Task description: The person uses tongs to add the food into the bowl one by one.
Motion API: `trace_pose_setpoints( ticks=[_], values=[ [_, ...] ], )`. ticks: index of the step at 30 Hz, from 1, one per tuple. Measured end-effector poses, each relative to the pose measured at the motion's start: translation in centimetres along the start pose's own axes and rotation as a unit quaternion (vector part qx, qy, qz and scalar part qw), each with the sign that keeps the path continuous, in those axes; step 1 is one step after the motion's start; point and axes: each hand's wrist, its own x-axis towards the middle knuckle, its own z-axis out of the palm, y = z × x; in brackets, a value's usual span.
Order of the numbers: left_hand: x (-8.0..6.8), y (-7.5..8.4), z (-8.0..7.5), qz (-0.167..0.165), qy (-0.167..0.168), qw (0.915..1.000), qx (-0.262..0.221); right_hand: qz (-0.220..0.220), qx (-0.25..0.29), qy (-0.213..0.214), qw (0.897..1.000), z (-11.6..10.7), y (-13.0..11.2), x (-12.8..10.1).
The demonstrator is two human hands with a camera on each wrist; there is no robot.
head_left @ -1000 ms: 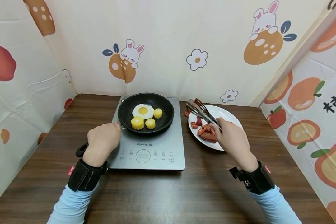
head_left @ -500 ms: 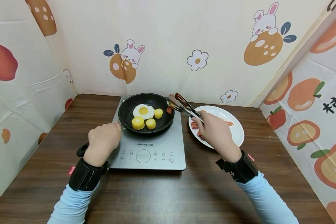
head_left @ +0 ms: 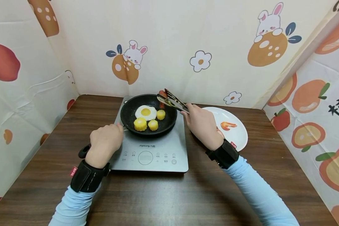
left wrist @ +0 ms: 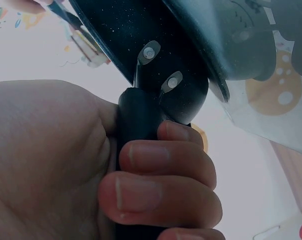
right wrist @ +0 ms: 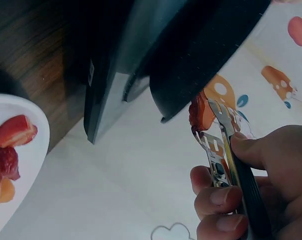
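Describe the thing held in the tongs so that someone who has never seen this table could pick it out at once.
Start at the grey induction cooker in the middle of the wooden table, with the round black frying pan on it. Over the pan's far right rim, metal tongs in the right hand pinch a small red meat piece. It alone is red and lifted; the egg and yellow corn pieces lie in the pan.

The left hand [head_left: 105, 143] sits lower left of centre, its fingers [left wrist: 163, 165] curled tight in a fist, black wrist strap and pale blue sleeve trailing downward. The right hand [head_left: 201, 124], right of centre, reaches toward upper left, fingers [right wrist: 218, 197] pinched closed.
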Motion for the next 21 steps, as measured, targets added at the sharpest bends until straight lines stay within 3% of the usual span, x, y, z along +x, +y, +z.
trace_pose_setpoints(
  ticks=[10, 21],
  values=[
    [0.1, 0.0, -0.1, -0.004, -0.004, 1.0000, 0.000, 0.008, -0.006, -0.019, 1.000, 1.8, -0.1, 1.1],
    [0.2, 0.0, -0.1, -0.009, -0.010, 0.9999, 0.001, 0.010, -0.001, -0.055, 0.998, 1.1, 0.4, 0.8]
  ],
)
